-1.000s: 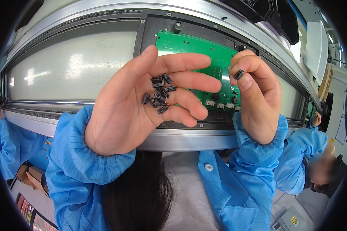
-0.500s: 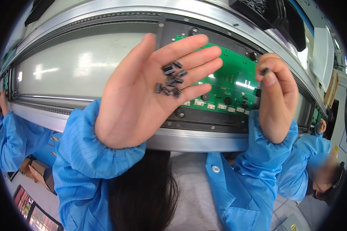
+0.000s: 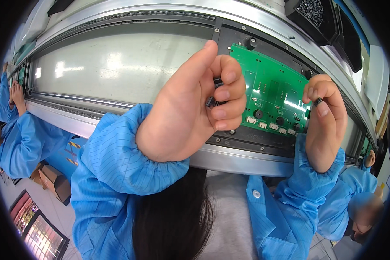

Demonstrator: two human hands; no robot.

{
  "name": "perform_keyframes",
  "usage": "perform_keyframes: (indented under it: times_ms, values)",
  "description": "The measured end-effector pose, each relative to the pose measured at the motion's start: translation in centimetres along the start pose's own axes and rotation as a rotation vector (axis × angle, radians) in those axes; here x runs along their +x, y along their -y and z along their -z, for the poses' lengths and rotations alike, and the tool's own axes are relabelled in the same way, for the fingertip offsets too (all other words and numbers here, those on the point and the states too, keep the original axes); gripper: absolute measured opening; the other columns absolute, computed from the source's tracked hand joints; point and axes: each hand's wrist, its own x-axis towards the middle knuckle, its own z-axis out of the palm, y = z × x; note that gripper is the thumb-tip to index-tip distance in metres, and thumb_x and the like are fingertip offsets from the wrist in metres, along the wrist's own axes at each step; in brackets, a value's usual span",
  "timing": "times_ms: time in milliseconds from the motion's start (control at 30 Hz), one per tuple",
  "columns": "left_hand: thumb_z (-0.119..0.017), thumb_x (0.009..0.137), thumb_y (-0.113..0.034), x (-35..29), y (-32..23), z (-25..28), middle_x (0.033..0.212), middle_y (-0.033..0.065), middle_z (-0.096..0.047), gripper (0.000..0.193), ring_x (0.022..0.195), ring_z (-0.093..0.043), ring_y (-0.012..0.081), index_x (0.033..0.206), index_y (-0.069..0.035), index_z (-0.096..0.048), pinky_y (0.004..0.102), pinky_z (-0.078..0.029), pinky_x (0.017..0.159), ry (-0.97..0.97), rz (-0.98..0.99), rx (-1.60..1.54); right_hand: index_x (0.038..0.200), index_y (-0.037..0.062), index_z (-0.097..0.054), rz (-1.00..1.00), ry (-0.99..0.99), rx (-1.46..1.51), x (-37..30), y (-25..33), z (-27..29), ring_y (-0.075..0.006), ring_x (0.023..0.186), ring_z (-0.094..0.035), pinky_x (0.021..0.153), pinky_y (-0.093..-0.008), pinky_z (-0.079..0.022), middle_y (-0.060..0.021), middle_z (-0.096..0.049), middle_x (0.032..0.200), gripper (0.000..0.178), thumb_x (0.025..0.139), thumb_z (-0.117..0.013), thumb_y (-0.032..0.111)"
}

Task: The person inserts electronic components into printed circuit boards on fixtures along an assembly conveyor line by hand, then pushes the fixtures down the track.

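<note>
My left hand (image 3: 184,110) is cupped, its fingers curled over several small black capacitors (image 3: 211,102), which are partly hidden in the palm. It hovers above the left edge of a green circuit board (image 3: 271,78). Between the thumb and fingers of my right hand (image 3: 327,130) a single capacitor (image 3: 318,102) is pinched, over the right end of the board. The board lies in a black carrier frame (image 3: 258,136). White connectors (image 3: 273,126) and round black parts (image 3: 258,114) stand along its near side.
The carrier sits between metal conveyor rails (image 3: 242,163). A black bin (image 3: 305,29) of small parts stands at the far right. One loose black piece (image 3: 291,37) lies on the far rail. Co-workers in blue sleeves (image 3: 26,149) are at left and right.
My left hand has curled from flat and open to cupped around the capacitors. The view has shifted, so everything sits further right. My right hand keeps its pinch.
</note>
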Motion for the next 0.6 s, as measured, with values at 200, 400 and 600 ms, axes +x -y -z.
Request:
perform_keyframes:
  times_ms: [200, 400, 600]
  values:
    - [-0.03, 0.102, -0.039, 0.5, 0.1, 2.0, 0.066, -0.0029, -0.033, 0.036, 0.051, -0.029, 0.0076, 0.078, -0.014, -0.04, 0.0225, -0.027, 0.047, 0.243, -0.018, -0.074, 0.092, 0.0033, -0.054, 0.036, -0.001, 0.011, -0.2, -0.1, 0.1, -0.0165, 0.083, -0.043, 0.076, -0.0256, -0.034, -0.0083, -0.049, 0.095, 0.015, 0.079, -0.049, 0.008]
    - [-0.03, 0.103, -0.034, 0.8, -1.1, 0.8, 0.067, -0.0026, -0.033, 0.033, 0.052, -0.029, 0.0078, 0.079, -0.013, -0.04, 0.0228, -0.028, 0.048, 0.177, 0.014, -0.094, 0.094, 0.0027, -0.054, 0.073, -0.031, -0.138, 0.0, 0.4, 1.9, -0.0181, 0.084, -0.043, 0.079, -0.0268, -0.033, -0.0093, -0.049, 0.097, 0.015, 0.082, -0.05, 0.01]
    - [-0.03, 0.104, -0.028, 1.4, -1.7, 1.7, 0.071, -0.0013, -0.035, 0.029, 0.055, -0.03, 0.0078, 0.081, -0.012, -0.039, 0.0228, -0.03, 0.05, 0.166, -0.059, -0.014, 0.092, 0.0039, -0.056, 0.133, 0.044, -0.402, -0.2, 0.8, 4.0, -0.0195, 0.086, -0.043, 0.085, -0.0305, -0.031, -0.0092, -0.047, 0.095, 0.011, 0.085, -0.052, 0.011]
